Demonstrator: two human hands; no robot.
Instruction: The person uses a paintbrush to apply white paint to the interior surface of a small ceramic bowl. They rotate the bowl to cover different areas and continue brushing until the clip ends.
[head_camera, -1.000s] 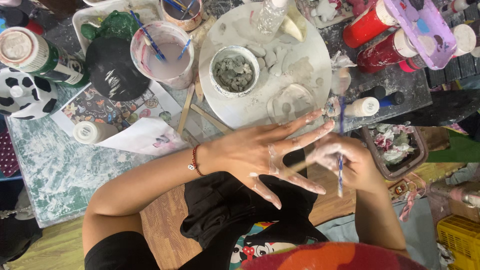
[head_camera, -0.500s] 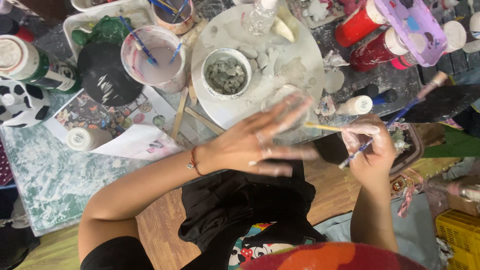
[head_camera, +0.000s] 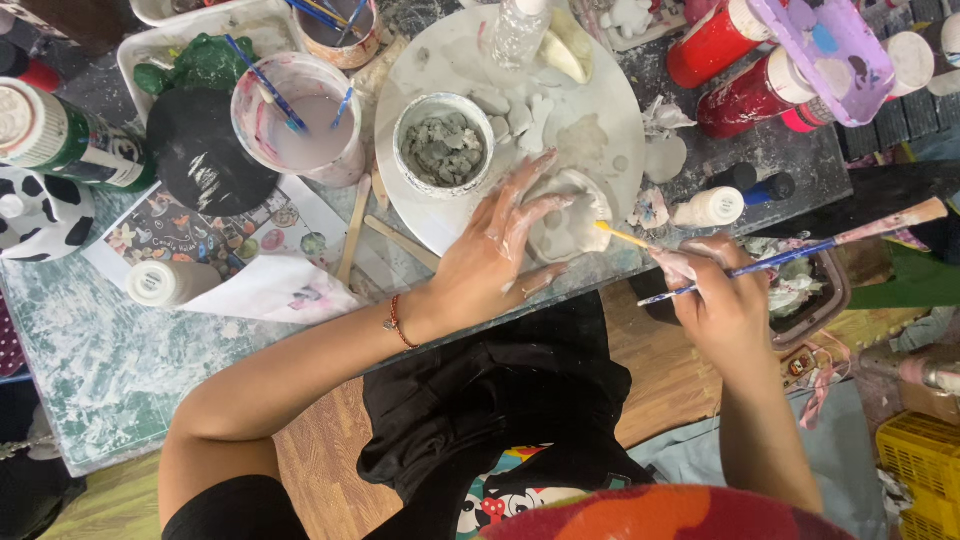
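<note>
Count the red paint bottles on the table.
2: both lie at the upper right, one red paint bottle above the other, partly under a purple palette. More may be hidden beneath it.

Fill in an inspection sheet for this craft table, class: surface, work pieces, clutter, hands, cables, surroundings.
Surface: glass-topped table, smeared with white and green paint.
Job's things: pale clay piece on a round white board; blue-handled brush; small bowl of grey lumps.
Clutter: cup of pinkish water with brushes, red paint bottles, white bottle lying flat, wooden sticks, black disc.
Hands: left hand flat on the clay piece, fingers clay-smeared; right hand holds the brush and a thin yellow-tipped stick.
Cables: nothing seen.
Surroundings: wooden floor, yellow crate.
</note>
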